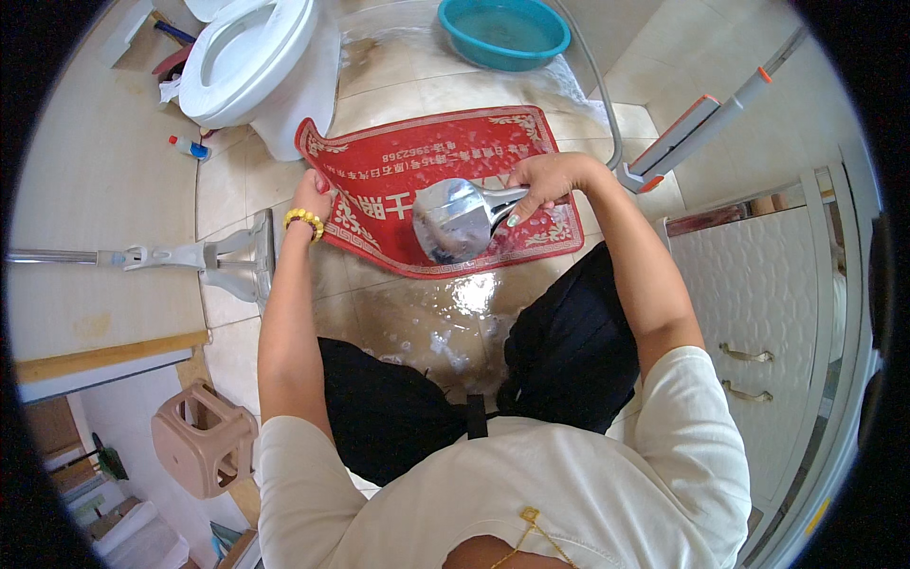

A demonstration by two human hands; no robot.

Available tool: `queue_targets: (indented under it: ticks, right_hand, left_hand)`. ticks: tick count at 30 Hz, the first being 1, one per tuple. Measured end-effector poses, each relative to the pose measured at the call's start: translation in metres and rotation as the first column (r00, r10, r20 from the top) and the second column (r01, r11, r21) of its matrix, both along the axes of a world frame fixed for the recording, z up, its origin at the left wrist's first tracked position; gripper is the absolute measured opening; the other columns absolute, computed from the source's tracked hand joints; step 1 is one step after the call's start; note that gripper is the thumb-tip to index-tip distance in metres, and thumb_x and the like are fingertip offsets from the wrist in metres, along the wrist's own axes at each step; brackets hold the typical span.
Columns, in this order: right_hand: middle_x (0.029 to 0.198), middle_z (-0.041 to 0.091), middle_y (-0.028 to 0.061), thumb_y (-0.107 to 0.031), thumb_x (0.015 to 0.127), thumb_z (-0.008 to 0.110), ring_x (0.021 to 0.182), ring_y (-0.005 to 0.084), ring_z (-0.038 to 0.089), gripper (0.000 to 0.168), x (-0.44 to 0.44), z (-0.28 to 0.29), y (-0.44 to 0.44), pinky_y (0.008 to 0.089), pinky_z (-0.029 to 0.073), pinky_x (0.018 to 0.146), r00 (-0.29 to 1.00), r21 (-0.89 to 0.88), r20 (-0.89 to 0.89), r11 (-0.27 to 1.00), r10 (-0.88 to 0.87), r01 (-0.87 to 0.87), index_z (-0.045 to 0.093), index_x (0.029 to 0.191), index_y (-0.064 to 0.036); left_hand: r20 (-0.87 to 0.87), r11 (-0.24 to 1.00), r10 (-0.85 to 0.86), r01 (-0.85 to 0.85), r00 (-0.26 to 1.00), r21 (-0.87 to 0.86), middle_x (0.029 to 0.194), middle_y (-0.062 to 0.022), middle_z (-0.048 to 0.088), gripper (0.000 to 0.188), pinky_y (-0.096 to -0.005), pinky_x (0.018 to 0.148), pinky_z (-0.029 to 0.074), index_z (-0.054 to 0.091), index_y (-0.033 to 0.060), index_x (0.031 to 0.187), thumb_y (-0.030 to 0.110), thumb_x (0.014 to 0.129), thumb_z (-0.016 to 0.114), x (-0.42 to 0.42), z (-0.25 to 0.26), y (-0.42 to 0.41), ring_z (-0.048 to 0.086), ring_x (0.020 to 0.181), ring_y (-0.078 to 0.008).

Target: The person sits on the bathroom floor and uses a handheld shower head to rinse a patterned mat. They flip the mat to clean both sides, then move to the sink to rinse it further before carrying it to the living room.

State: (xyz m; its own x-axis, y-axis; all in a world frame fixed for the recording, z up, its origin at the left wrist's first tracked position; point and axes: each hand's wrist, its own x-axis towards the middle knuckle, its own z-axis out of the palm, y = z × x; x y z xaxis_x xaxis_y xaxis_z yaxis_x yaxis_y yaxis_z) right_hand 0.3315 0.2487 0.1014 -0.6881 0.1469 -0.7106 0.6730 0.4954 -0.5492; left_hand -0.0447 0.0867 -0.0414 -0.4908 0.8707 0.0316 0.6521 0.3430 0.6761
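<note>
A red floor mat [434, 156] with a pale patterned border and writing lies on the wet tiled floor, its left end lifted and curled. My left hand [313, 195], a yellow bead bracelet at the wrist, grips the mat's left edge. Above the mat's middle, my right hand [544, 186] is closed on the handle of a shiny metal ladle-like scoop [455, 217], apparently a water dipper. Its wide bowl is tilted; what is inside cannot be told clearly. Suds and drops dot the mat, and foamy water [441, 341] spreads on the tiles between my knees.
A white toilet [249, 64] stands at the upper left, a teal basin of water [505, 32] at the top. A grey hose [604, 92] and a flat mop [675, 135] are at right, before a white cabinet [746, 284]. Left are another mop [234, 259] and a plastic stool [202, 441].
</note>
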Motion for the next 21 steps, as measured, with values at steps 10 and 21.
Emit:
queue_targets:
  ticks: [10,21]
  right_hand:
    - [0.048,0.046,0.0019,-0.025,0.070,0.073,0.039,0.0139,0.043,0.025,0.023,-0.006,0.017,0.0293,0.034,0.035,0.950,0.229,0.248,0.965,-0.188,0.131,0.058,0.076,-0.006]
    - [0.054,0.049,-0.0008,-0.026,0.071,0.075,0.044,0.0114,0.045,0.025,0.007,-0.001,0.011,0.0285,0.035,0.039,0.992,0.157,0.008,0.980,-0.128,0.125,0.060,0.076,-0.006]
  left_hand:
    - [-0.014,0.999,-0.001,0.001,1.000,-0.038,0.075,-0.0147,0.057,0.023,-0.0360,0.069,0.045,0.047,0.0022,0.082,0.006,0.071,0.067,0.008,0.013,-0.004,0.056,0.071,-0.0283]
    - [0.240,0.870,0.364,-0.237,0.900,-0.432,0.082,-0.0185,0.065,0.020,-0.0375,0.070,0.049,0.062,-0.0053,0.086,0.005,0.068,0.062,-0.027,-0.025,0.000,0.064,0.081,-0.0279]
